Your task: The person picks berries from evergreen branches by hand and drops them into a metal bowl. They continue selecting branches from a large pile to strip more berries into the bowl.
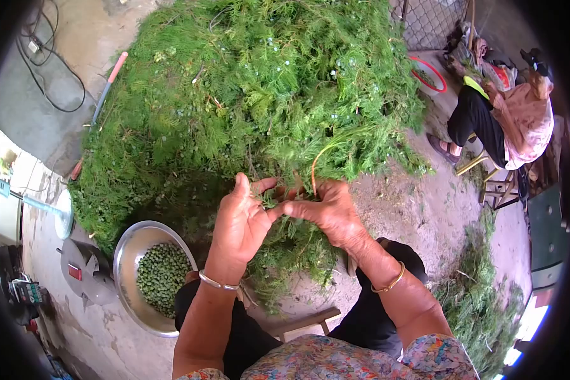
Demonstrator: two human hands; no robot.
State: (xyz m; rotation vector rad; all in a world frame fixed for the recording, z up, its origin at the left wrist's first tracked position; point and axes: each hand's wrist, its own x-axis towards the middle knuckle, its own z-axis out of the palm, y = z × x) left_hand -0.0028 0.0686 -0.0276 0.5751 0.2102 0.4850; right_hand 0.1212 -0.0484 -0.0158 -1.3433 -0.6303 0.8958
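My right hand (332, 212) is closed in a pinch around a conifer branch (315, 166), whose bare orange-brown stem curves up to feathery green foliage. Close on its left, my left hand (237, 221) has its palm partly turned up and its thumb raised. Bits of green sprig show between its curled fingers, which nearly meet those of the right hand. Just beyond both hands lies a large heap of cut conifer branches (247, 107) dotted with small pale berry-like cones. A metal bowl (128, 278) holding many small green cones (164, 278) rests by my left knee.
A long-handled tool with a pink grip (117, 66) leans at the heap's left edge. A fan (63, 214) stands at left. Another person (513, 120) sits at right near a red-rimmed basket (442, 84). More branches (478, 297) lie on the floor at lower right.
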